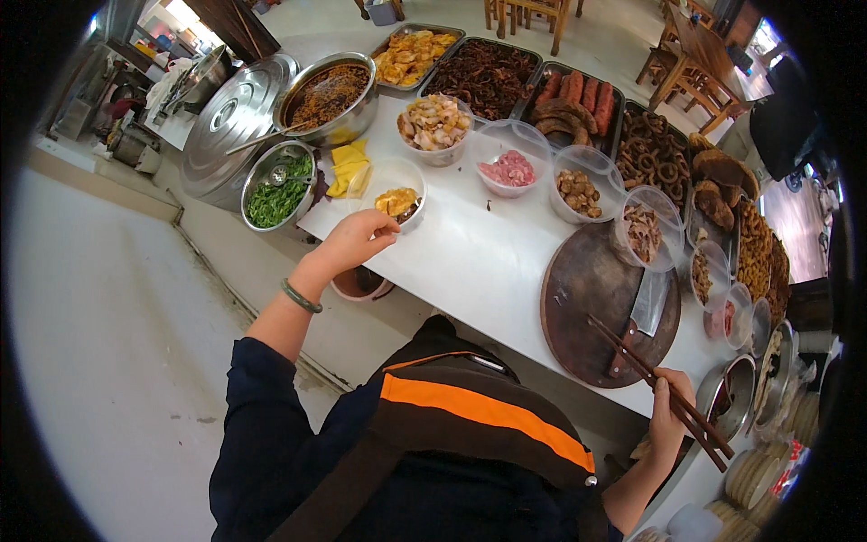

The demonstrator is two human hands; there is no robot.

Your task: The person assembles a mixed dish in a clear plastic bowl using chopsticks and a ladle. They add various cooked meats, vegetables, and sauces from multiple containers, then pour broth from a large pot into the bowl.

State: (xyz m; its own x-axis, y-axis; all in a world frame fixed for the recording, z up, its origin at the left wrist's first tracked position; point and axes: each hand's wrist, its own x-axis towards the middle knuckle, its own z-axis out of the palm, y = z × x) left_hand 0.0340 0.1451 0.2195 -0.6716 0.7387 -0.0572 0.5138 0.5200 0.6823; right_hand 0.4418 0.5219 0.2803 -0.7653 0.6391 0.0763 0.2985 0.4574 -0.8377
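My left hand (359, 237), with a green bangle on its wrist, is at the near edge of a clear plastic bowl (418, 172) of yellow and dark food. Its fingers curl together at the bowl's rim; what they pinch, if anything, is hidden. At the right, my right hand (673, 408) grips long dark wooden chopsticks (639, 361). Their tips reach over a round dark chopping board (578, 298). On that board lies a cleaver (650, 303), its wooden handle toward me, partly under the chopsticks.
Left are a metal bowl of chopped greens (278, 191), a yellow cloth (347, 168), a pot of dark sauce (332, 95) and a large lid (239, 113). Plastic tubs of meat (508, 169) line the counter (442, 262). Behind are trays of sausages (578, 92). Plates (751, 477) are stacked right.
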